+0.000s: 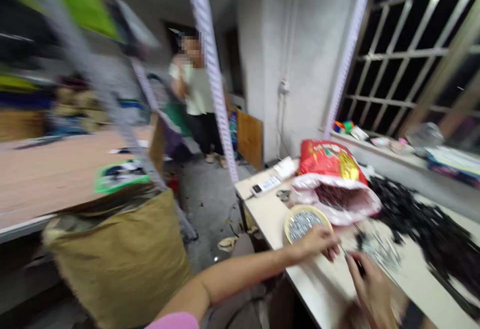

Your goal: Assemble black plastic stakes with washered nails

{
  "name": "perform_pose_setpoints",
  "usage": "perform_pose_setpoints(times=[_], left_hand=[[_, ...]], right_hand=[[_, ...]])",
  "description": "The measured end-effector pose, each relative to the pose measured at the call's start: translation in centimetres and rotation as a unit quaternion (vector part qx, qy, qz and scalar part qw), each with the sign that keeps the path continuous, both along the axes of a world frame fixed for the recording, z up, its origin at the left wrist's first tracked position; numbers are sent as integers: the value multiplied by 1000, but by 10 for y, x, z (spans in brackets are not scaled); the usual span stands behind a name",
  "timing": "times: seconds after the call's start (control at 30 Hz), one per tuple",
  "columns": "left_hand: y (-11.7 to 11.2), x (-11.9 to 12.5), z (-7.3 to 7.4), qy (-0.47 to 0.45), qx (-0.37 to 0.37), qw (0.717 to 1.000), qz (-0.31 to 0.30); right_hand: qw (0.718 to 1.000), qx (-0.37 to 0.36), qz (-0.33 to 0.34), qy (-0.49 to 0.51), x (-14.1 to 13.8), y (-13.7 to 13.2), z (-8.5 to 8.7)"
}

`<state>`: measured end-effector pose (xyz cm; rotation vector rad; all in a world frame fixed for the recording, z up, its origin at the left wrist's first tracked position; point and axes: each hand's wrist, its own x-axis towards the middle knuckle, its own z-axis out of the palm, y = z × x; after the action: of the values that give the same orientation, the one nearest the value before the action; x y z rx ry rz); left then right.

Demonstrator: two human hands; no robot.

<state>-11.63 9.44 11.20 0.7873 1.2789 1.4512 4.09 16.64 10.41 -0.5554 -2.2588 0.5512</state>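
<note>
My left hand (318,243) reaches across the pale table (270,209), fingers curled in a pinch beside a round bowl of small metal parts (302,221). My right hand (369,281) sits lower right, fingers closed around a small dark piece, blurred by motion. Thin metal parts (380,249) lie scattered just past both hands. What the left fingers pinch is too small to name.
A red and white sack (333,179) lies open behind the bowl. A heap of black parts (423,224) covers the table's right. A remote (265,186) lies at the far corner. A tan sack (120,259) stands left; a person (197,99) stands in the aisle.
</note>
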Motion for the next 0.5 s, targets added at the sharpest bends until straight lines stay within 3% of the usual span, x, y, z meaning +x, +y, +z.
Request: perform_pose_setpoints(times=[0.13,0.33,0.43,0.5], left_hand=[[-9,7,14,-39,-15,999,-28],[-7,19,22,-48,-47,996,-65],[-5,18,28,-21,-71,997,-38],[-13,5,31,14,-90,995,27]], right_hand=[[999,-18,-35,-3,13,-18,21],[998,-41,-47,-8,29,-20,15],[997,-48,-60,-10,37,-20,11],[996,-39,-74,-20,49,-16,7]])
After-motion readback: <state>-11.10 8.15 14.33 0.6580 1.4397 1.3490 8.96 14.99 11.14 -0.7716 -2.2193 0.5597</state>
